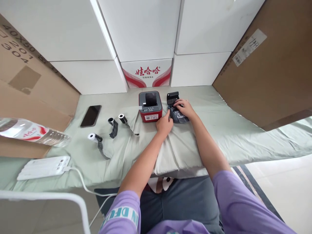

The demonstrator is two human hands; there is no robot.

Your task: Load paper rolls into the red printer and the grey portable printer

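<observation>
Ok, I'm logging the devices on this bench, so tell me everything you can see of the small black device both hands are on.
The small black printer-like device looks like dark plastic. It lies on the pale green cloth, just right of the red-and-black desktop printer. Its lid stands open at the far end, tilted up. A white label shows on its near part, too small to read. The right hand rests on top of it, fingers over the open middle; the left hand touches its near left edge.
</observation>
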